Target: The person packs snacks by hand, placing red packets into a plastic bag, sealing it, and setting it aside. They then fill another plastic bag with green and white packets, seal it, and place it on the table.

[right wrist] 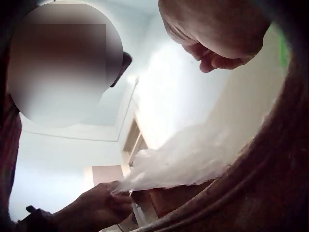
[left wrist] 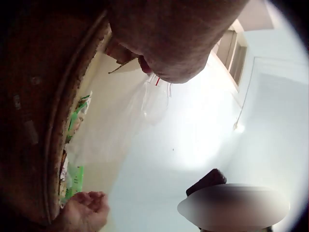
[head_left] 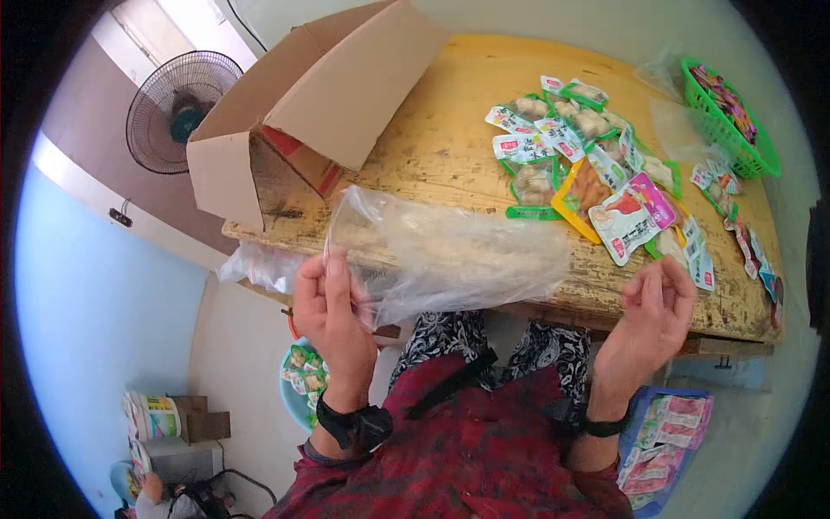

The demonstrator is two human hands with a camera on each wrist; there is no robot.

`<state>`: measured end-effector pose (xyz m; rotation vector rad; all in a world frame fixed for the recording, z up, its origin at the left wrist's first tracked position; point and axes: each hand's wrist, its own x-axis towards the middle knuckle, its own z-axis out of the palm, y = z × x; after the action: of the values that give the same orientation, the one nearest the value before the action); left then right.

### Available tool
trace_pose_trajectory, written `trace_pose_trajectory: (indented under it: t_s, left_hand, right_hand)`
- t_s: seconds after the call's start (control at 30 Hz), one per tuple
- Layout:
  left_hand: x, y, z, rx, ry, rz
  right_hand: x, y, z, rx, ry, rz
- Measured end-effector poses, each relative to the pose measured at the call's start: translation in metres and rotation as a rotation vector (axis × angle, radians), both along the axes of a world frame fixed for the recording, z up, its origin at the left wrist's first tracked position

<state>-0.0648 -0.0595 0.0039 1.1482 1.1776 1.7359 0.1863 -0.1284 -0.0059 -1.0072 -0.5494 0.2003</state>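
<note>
A clear plastic bag (head_left: pixel 458 251) stretches over the front edge of the yellow table, its end pinched between the thumb and fingers of my left hand (head_left: pixel 333 298). The left wrist view shows a thin red line at the mouth of the bag (left wrist: pixel 155 104), just under that hand. On the other side, my right hand (head_left: pixel 653 303) is raised with loosely bent fingers and holds nothing visible. It is nearest to a pile of sealed food packets, among them a white and pink packet (head_left: pixel 631 216), a yellow-edged packet (head_left: pixel 584 195) and green-edged packets (head_left: pixel 532 182).
An open cardboard box (head_left: pixel 346 95) stands at the table's (head_left: pixel 493 65) back left. A green basket (head_left: pixel 735 121) of small packets sits at the right. Below are a light blue basin (head_left: pixel 298 406) and a blue crate (head_left: pixel 666 450) with packets. A fan (head_left: pixel 184 112) stands beyond the box.
</note>
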Motion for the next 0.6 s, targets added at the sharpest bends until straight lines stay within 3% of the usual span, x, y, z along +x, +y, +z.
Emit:
trace_pose_trajectory:
  t_s: [0.07, 0.17, 0.23, 0.33, 0.47, 0.53, 0.6]
  left_hand:
    - [0.005, -0.011, 0.001, 0.041, 0.075, 0.012]
    - [0.016, -0.02, -0.003, 0.151, 0.118, -0.008]
    - [0.021, -0.024, -0.002, 0.266, 0.132, -0.002]
    - [0.004, -0.028, -0.002, 0.362, 0.229, 0.097]
    - [-0.011, -0.035, 0.006, 0.667, 0.303, 0.341]
    - [-0.011, -0.043, 0.016, 0.637, 0.442, 0.385]
    - [-0.014, -0.039, 0.021, 0.551, 0.601, 0.359]
  right_hand:
    - [-0.017, -0.016, 0.007, -0.016, -0.253, 0.206]
    - [-0.03, -0.014, 0.033, -0.119, -0.992, 0.48]
    - [-0.048, -0.001, 0.035, -0.135, -1.149, 0.464]
    - [-0.068, 0.027, 0.029, -0.214, -1.135, 0.498]
    - [-0.116, 0.068, 0.028, 0.005, -0.851, 0.893]
    - [-0.137, 0.093, 0.026, 0.085, -0.771, 1.176]
    - [-0.148, 0.112, 0.022, 0.029, -0.853, 1.107]
